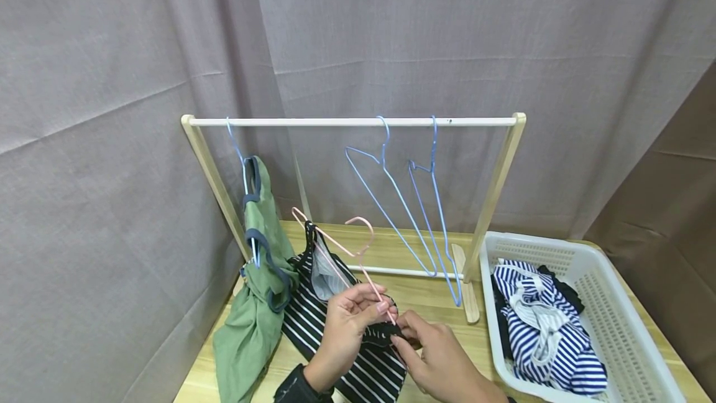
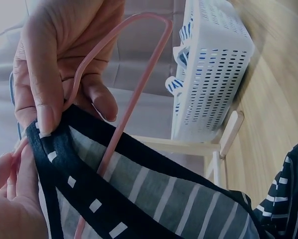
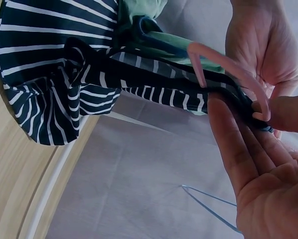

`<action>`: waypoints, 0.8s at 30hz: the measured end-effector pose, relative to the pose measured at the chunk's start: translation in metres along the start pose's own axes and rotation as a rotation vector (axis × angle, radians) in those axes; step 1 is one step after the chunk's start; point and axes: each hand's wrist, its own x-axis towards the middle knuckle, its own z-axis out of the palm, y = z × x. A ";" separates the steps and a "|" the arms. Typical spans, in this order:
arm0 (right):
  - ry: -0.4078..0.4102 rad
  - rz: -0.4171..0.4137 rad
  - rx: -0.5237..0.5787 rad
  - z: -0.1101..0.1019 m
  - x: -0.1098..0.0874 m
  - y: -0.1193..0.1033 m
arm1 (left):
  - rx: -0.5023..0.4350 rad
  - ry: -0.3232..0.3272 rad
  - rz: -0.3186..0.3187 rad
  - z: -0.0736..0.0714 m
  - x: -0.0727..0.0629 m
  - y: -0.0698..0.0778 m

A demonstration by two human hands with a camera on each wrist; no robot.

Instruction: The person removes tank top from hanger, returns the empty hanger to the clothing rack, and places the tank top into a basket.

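A pink clothes hanger carries a black-and-white striped sleeveless top, one strap looped over its far-left end. My left hand pinches the hanger's bar near its right end. My right hand pinches the top's other strap beside that end. In the left wrist view the bent pink hanger end sticks out above the neckline trim, close to the right hand. In the right wrist view the right thumb lies at the hanger with fingers under the strap.
A wooden rack with a white rail stands behind. On its left hangs a green garment on a blue hanger; two bare blue hangers hang right of centre. A white basket at right holds blue-and-white striped clothing and black cloth.
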 end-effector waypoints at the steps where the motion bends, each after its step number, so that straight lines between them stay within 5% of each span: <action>1: 0.001 -0.001 -0.001 0.000 0.000 0.000 | 0.006 0.002 -0.003 0.000 0.000 0.000; 24: 0.031 -0.008 -0.102 0.001 -0.007 -0.001 | -0.018 0.074 -0.033 0.003 0.004 0.003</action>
